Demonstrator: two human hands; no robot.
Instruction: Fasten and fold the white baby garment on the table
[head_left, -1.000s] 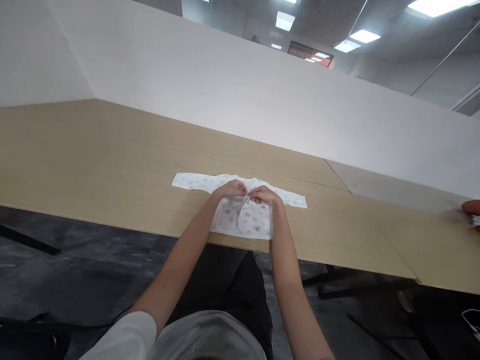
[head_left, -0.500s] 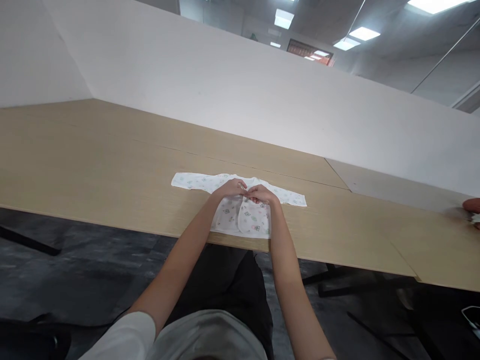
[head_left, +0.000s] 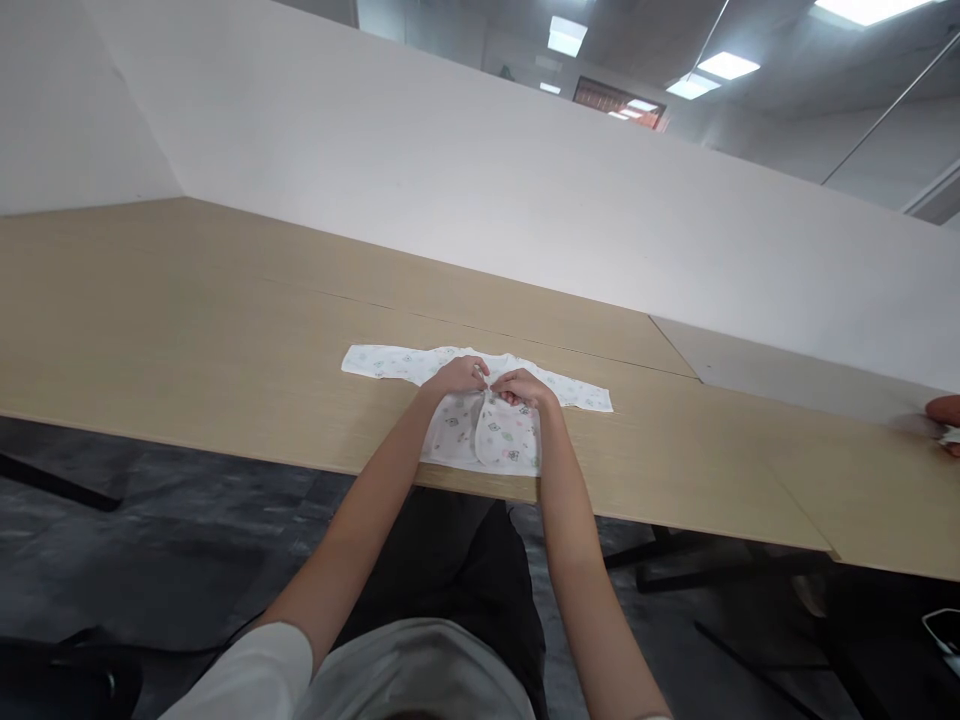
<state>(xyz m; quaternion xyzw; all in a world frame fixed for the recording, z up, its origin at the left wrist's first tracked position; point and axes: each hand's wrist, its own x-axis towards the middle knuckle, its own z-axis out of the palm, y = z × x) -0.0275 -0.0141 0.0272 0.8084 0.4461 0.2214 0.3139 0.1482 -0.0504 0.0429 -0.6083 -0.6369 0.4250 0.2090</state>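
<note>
A small white baby shirt (head_left: 508,435) with a scattered coloured print lies on the table, both sleeves stretched out to the sides. Its front opening runs down the middle, with one panel edge curving over the other. My left hand (head_left: 459,375) pinches the cloth at the upper front from the left. From the right, my right hand (head_left: 521,385) grips the cloth edge with curled fingers, close to the left fingertips. A little fabric is bunched between the two hands. Whatever fastening may be there is too small to make out.
The light wooden table (head_left: 225,330) has its front edge just below the shirt's hem. A white partition (head_left: 450,170) rises behind it. At the far right edge, a reddish-brown object (head_left: 943,409) with something white stands partly in view.
My fingertips have drawn slightly apart, so more white cloth shows between them. The shirt lies in nearly the same place.
</note>
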